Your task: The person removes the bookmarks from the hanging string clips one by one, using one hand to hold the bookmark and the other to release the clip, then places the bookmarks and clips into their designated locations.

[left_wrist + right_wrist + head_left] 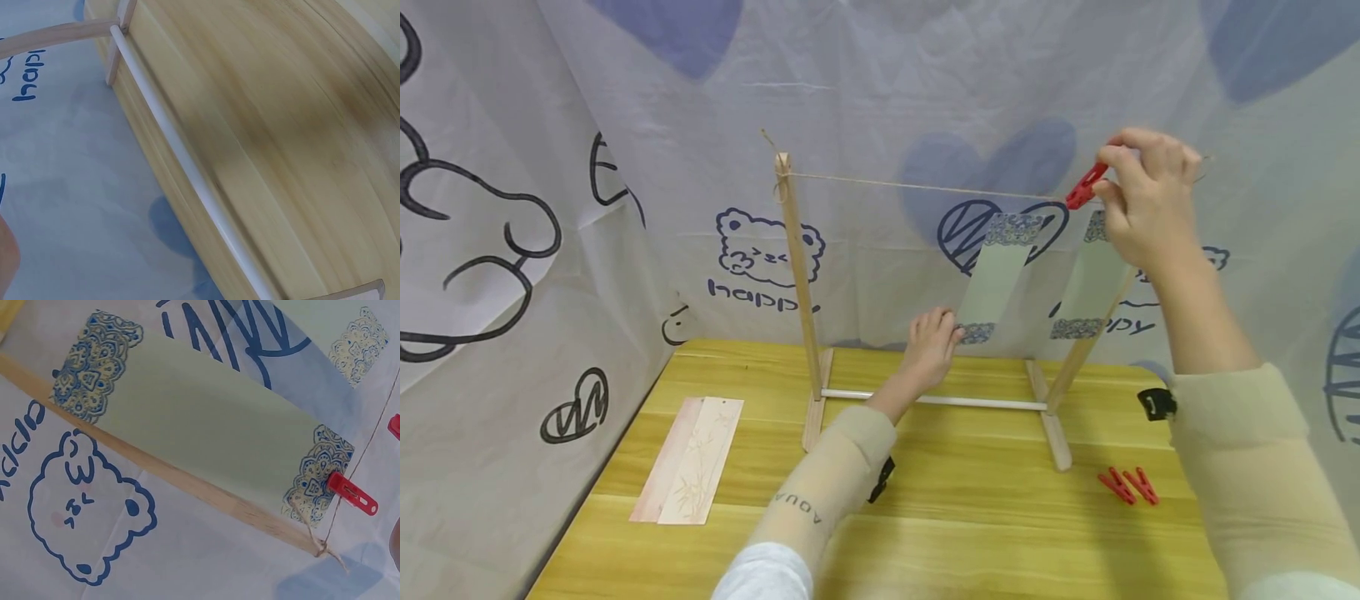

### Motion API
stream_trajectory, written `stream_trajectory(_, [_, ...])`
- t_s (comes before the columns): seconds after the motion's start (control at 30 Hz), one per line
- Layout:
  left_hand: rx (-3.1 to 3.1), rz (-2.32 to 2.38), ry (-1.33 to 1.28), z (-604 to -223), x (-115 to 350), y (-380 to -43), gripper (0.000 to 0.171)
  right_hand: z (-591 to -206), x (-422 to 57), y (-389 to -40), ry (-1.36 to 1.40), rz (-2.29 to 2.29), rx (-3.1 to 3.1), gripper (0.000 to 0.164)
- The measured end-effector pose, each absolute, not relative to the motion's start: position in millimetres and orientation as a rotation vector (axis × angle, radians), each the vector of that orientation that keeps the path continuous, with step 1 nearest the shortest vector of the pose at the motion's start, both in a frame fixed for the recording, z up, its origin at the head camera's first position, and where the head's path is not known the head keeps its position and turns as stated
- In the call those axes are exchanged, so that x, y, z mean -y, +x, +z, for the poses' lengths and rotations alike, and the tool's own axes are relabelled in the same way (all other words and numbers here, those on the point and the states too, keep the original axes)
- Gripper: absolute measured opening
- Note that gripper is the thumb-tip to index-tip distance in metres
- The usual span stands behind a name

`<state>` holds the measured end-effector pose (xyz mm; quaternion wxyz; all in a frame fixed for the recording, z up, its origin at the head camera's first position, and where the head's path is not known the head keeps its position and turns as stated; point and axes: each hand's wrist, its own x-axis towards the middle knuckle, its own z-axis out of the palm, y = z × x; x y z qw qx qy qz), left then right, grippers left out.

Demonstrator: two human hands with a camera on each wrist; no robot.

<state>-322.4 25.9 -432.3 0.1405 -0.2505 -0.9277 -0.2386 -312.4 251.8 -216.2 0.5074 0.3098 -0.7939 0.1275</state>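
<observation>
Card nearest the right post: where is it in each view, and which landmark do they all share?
Head: the card is right of centre.
Left wrist: not in this picture.
Right wrist: the card fills the middle, slanting from upper left to lower right.
Shared landmark: the right post, at upper left in the left wrist view and slanting below the card in the right.
</observation>
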Motion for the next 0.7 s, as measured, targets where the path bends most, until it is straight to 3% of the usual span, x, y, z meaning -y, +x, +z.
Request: stream_trajectory(0.7, [2.593, -0.675, -0.802, -441, -7, -316, 0.023, -236, -262, -298, 0.704, 0.321, 1.92, 0.056])
